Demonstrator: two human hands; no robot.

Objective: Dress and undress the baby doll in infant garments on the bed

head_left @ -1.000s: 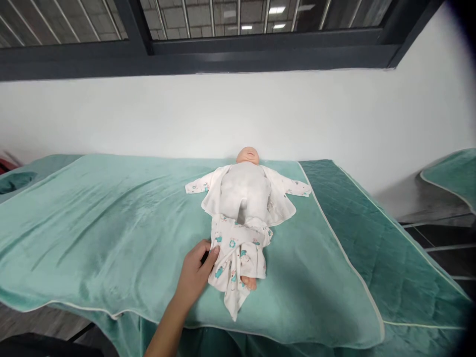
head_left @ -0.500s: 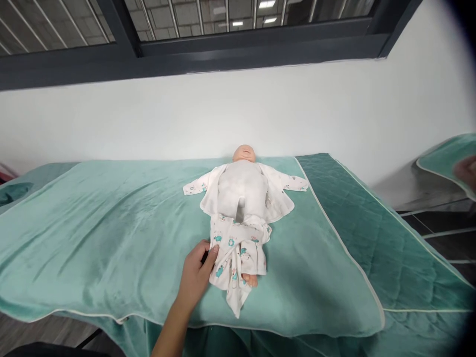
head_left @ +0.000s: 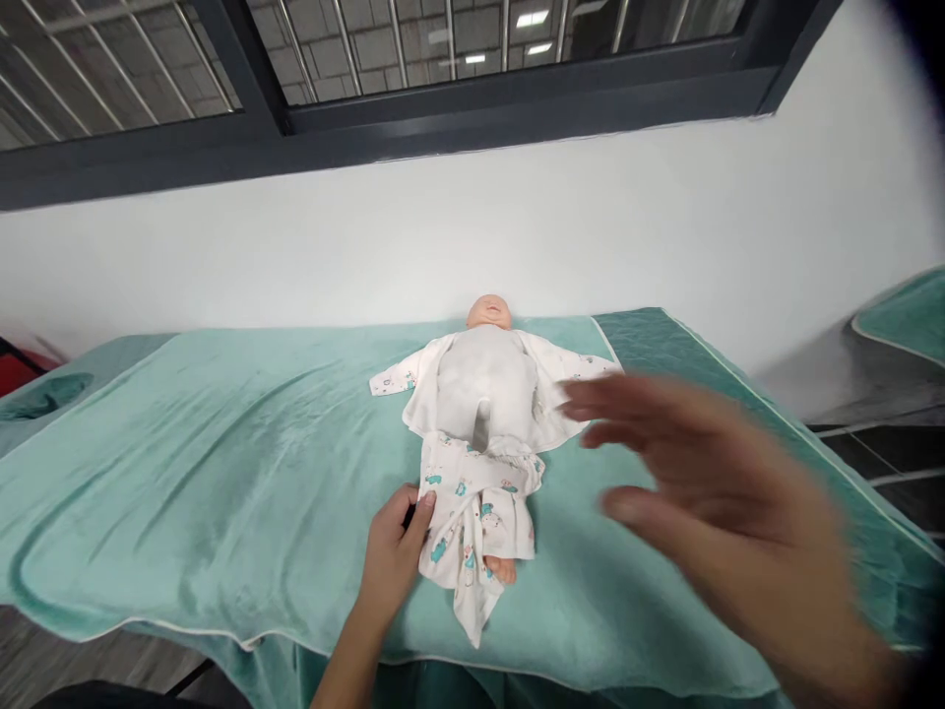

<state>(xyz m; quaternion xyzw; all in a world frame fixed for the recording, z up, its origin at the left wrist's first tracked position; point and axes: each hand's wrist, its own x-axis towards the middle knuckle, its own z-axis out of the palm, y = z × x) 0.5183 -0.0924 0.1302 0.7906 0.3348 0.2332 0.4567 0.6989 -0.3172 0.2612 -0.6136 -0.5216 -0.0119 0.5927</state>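
On the doll [head_left: 485,366], your left fingers [head_left: 425,506] pinched seemingly soft, light pants [head_left: 472,492], likely best gripped by the waistband [head_left: 517,453]; right fingers [head_left: 616,399] gaped.

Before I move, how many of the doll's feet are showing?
1: a bare foot poking out below the printed trousers, at the hem of the leg on the picture's right. The other isn't visible; the trousers may hide it.
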